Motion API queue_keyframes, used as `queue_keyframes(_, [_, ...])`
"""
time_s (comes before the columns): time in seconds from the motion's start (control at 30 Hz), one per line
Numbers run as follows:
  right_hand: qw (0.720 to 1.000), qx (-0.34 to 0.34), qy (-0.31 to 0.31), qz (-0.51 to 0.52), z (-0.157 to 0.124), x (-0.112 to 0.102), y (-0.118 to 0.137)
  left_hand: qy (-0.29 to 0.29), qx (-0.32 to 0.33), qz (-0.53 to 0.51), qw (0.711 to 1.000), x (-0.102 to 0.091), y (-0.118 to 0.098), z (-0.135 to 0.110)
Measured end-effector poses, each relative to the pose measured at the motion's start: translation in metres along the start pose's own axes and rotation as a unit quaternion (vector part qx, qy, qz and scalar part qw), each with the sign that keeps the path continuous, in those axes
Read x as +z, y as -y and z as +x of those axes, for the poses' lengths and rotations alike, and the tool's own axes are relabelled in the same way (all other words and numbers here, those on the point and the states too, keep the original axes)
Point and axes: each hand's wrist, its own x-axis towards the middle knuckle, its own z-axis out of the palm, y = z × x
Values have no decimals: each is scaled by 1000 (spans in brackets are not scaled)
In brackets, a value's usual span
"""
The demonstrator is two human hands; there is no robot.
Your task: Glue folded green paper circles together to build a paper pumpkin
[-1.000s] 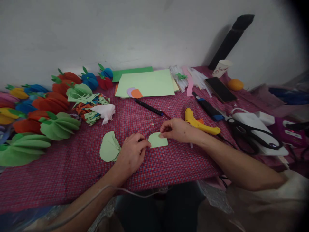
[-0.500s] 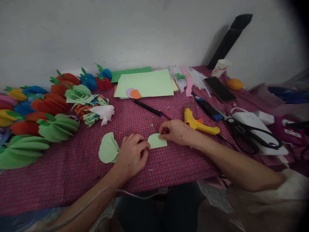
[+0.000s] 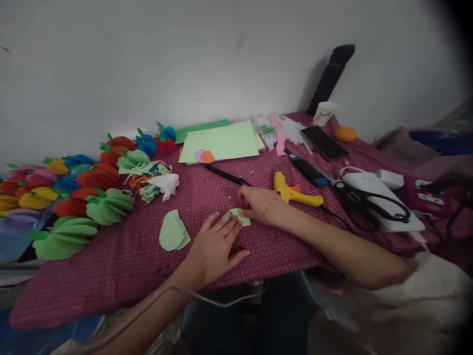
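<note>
A small light green paper piece lies on the red checked tablecloth between my hands. My left hand lies flat with its fingers stretched out, the fingertips pressing on the piece's left end. My right hand rests palm down on the piece's right side, fingers pressing it to the cloth. A stack of folded light green paper shapes lies just left of my left hand.
Finished paper fruits in several colours crowd the left. Paper scraps, green sheets, a black pen, a yellow glue gun, large scissors, a phone, a cup and an orange lie beyond.
Both hands went from pinching the green piece's ends to pressing flat on it, now covering most of it. The camera tilted and shifted, showing more of the left.
</note>
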Motion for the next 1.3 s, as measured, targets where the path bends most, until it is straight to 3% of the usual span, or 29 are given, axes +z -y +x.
queue_keyframes(0.2, [990, -135, 6, -43, -27, 4, -2, -1, -5, 13, 1000, -1, -5, -2])
queue_keyframes(0.4, [978, -136, -39, -154, -63, 17, 15, -11, -7, 6, 1000, -1, -6, -6])
queue_keyframes(0.63, [953, -128, -64, -269, -75, 32, 32, -25, -43, 12, 999, 0, -11, -20])
queue_keyframes(0.87, [973, -119, -69, -183, -75, 15, 22, -75, -87, 8, 993, -8, -9, -34])
queue_keyframes(1.03, [981, -118, -95, -122, -65, 9, 24, -118, -115, 35, 986, -4, -12, -24])
queue_keyframes(1.3, [985, -141, -74, -66, -51, 35, 24, -42, -104, 4, 994, 17, -7, -14])
